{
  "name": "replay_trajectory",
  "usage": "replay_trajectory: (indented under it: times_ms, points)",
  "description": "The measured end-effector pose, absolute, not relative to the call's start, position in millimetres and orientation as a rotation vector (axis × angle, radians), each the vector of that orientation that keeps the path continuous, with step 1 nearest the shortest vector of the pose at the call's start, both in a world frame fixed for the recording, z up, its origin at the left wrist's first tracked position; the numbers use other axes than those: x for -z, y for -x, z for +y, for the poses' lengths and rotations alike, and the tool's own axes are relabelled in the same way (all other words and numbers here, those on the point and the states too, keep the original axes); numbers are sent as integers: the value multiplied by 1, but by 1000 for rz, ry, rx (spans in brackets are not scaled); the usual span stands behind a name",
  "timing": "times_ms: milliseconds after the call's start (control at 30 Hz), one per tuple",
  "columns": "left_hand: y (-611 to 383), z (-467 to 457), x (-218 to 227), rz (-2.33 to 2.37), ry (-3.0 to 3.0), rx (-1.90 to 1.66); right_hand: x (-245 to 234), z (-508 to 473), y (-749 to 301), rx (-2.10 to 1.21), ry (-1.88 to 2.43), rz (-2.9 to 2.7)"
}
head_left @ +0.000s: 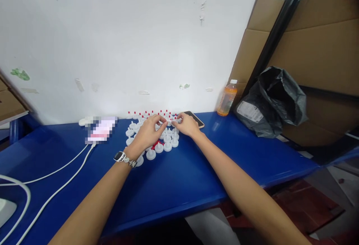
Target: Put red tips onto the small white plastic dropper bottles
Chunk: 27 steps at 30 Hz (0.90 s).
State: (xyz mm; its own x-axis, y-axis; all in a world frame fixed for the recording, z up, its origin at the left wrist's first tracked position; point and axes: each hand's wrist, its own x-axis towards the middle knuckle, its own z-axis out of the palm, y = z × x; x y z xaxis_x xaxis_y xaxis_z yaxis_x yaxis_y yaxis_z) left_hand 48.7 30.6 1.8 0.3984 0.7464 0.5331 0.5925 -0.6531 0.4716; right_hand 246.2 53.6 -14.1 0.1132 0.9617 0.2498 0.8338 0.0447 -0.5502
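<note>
Both my hands meet over a cluster of white nozzle caps (pixel 159 148) on the blue table. My left hand (pixel 147 132), with a watch (pixel 120 156) at its wrist, curls thumb and forefinger together at the far part of the cluster. My right hand (pixel 187 124) makes a pinch just to the right of it. What sits between the fingertips of either hand is too small to make out. The far caps carry small red tips (pixel 152 111); the nearer ones have bare nozzles. A little pile of loose red tips (pixel 156 144) lies among them, partly behind my left hand.
A dark phone (pixel 195 118) lies behind my right hand. At the left, a lit phone (pixel 101 130) is plugged into a white cable (pixel 68 183). An orange drink bottle (pixel 227 98) and a grey plastic bag (pixel 269 105) stand at the right, by cardboard (pixel 316 47). The wall (pixel 126 43) borders the table.
</note>
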Motion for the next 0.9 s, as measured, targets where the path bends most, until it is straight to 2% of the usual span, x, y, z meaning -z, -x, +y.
replay_trajectory:
  times_ms: [267, 400, 600, 767, 900]
  points:
    - [-34, 21, -1, 1247, -2512, -1097, 22, 70, -243, -400, 1872, -1599]
    - [-35, 15, -2, 1246, -2456, -1123, 18, 58, -245, -494, 1548, -1495]
    - [-41, 6, 3, 1189, -2099, -1189, 2, 22, -207, -1068, 938, -1227]
    - [-38, 2, 10, 1140, -2196, -1208, -1, 7, -183, -1243, 839, -1162]
    - [-35, 1, 14, 1143, -2378, -1204, 1, 3, -183, -1246, 891, -1289]
